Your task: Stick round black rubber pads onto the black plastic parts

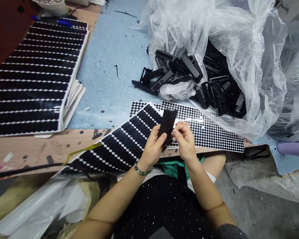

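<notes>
My left hand is closed around a flat black plastic part, held upright over the sheets. Close against the part's right edge, my right hand has thumb and forefinger pinched together; whatever lies between those fingertips is too small to make out. Beneath my left hand slants a sheet of black strip stickers with scalloped white gaps. A white sheet of small round black stickers lies under and beyond my right hand.
A plastic bag spills black plastic parts at the back right. At left rests a stack of sticker sheets with a blue pen on top. A purple cylinder lies at the right edge.
</notes>
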`<move>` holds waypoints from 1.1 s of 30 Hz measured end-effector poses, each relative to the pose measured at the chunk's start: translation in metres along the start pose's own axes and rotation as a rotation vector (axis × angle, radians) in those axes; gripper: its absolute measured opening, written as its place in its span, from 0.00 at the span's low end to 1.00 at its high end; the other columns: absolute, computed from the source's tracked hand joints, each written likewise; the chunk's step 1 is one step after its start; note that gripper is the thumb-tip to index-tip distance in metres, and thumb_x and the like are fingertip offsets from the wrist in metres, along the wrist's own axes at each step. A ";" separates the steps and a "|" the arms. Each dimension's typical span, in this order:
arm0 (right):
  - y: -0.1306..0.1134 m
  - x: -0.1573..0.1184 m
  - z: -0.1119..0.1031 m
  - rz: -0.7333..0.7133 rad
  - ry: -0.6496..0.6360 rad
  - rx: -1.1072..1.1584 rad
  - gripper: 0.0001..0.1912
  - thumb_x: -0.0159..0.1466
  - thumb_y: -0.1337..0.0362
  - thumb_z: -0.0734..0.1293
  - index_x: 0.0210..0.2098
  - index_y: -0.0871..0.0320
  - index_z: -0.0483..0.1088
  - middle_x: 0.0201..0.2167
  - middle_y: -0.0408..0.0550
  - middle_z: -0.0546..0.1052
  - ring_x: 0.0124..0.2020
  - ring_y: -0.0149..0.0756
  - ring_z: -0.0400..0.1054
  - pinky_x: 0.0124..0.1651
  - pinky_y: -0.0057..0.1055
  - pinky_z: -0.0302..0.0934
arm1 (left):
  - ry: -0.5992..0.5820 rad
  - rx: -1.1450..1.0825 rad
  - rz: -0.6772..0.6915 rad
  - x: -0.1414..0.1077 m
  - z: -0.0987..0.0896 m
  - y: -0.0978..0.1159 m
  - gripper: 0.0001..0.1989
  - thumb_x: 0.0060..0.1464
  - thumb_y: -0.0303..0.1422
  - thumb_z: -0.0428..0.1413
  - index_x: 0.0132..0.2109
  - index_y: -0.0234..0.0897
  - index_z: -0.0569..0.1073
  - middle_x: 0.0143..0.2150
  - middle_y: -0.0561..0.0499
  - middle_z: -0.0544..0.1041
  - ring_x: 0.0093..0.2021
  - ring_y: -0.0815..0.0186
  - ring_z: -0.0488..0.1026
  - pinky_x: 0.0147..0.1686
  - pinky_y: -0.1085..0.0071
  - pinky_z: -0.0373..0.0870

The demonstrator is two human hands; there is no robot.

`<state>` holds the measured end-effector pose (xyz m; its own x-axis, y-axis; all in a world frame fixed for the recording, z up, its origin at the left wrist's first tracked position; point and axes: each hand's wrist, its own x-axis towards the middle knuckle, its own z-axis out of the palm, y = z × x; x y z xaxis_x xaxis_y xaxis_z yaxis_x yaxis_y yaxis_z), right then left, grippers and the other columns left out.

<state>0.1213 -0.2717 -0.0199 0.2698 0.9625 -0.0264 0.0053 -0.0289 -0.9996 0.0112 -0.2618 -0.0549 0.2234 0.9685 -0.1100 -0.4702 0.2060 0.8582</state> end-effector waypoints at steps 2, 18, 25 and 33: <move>-0.001 0.000 0.000 -0.014 0.002 -0.042 0.08 0.58 0.57 0.66 0.27 0.54 0.67 0.37 0.46 0.66 0.35 0.35 0.64 0.34 0.32 0.65 | 0.006 0.012 0.006 0.001 0.000 0.000 0.14 0.54 0.42 0.60 0.46 0.44 0.73 0.43 0.53 0.74 0.43 0.66 0.72 0.47 0.68 0.71; 0.038 0.031 -0.008 -0.043 0.026 -0.407 0.07 0.59 0.59 0.68 0.36 0.53 0.68 0.42 0.47 0.69 0.35 0.34 0.67 0.41 0.35 0.67 | 0.143 0.058 0.031 0.018 -0.036 0.005 0.13 0.57 0.42 0.57 0.47 0.45 0.69 0.50 0.49 0.76 0.47 0.63 0.76 0.44 0.67 0.74; 0.056 0.045 0.012 -0.178 -0.118 -0.713 0.05 0.59 0.70 0.66 0.29 0.55 0.68 0.47 0.56 0.72 0.48 0.47 0.66 0.54 0.48 0.61 | 0.178 0.010 -0.110 0.048 -0.049 -0.025 0.15 0.54 0.42 0.58 0.47 0.44 0.68 0.46 0.49 0.79 0.48 0.61 0.77 0.49 0.63 0.72; 0.033 0.030 -0.005 0.063 0.095 0.038 0.11 0.55 0.56 0.70 0.24 0.55 0.68 0.43 0.49 0.70 0.47 0.42 0.67 0.51 0.42 0.63 | 0.078 -0.155 -0.101 0.031 -0.036 -0.006 0.24 0.44 0.32 0.67 0.48 0.45 0.69 0.53 0.50 0.76 0.57 0.58 0.72 0.56 0.59 0.69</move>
<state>0.1341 -0.2453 -0.0538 0.3584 0.9292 -0.0899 -0.0507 -0.0768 -0.9958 -0.0103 -0.2281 -0.0816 0.2122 0.9485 -0.2351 -0.5757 0.3157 0.7543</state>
